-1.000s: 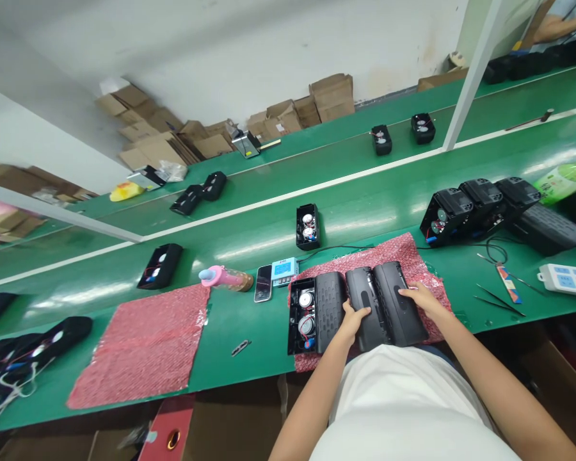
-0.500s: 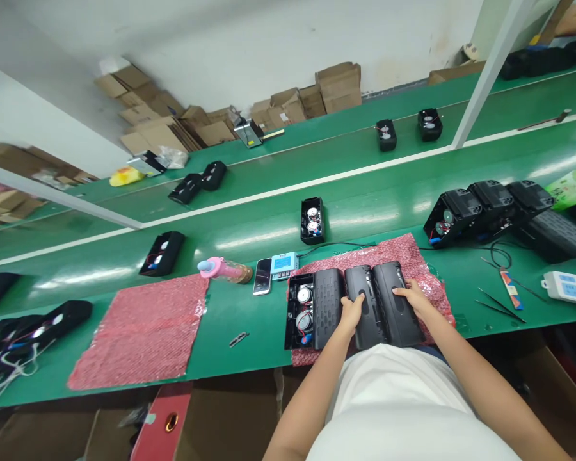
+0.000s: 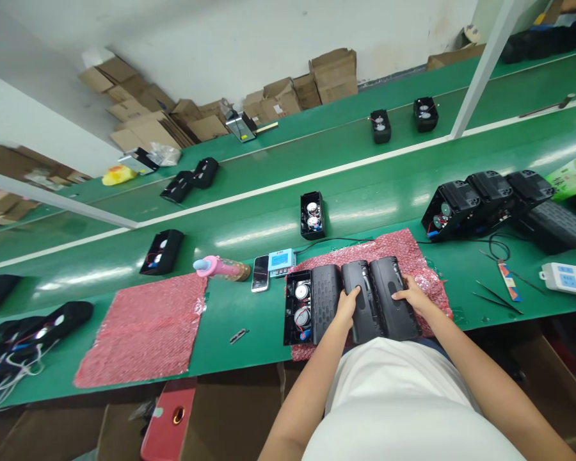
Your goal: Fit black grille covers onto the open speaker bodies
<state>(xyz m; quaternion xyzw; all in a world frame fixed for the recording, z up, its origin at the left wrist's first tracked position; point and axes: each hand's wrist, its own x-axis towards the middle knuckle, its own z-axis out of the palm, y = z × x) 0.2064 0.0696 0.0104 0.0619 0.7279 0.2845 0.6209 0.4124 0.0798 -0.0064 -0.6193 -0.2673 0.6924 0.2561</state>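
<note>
Gripping left shell (image 3: 367, 314) and right shell (image 3: 397, 317) at outer edges, left hand (image 3: 347, 306) and right hand (image 3: 416, 297) should press evenly, not nudging textured case (image 3: 325, 304) just left of left hand.

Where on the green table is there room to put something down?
The left pink sheet lies bare. The green table is bare too between that sheet and the open black case, below the phone, except for one small part. It's crowded on the other pink sheet, where the left hand and right hand touch black cases.

A pale wall (image 3: 249, 32) stands behind green worktops (image 3: 244, 224)
</note>
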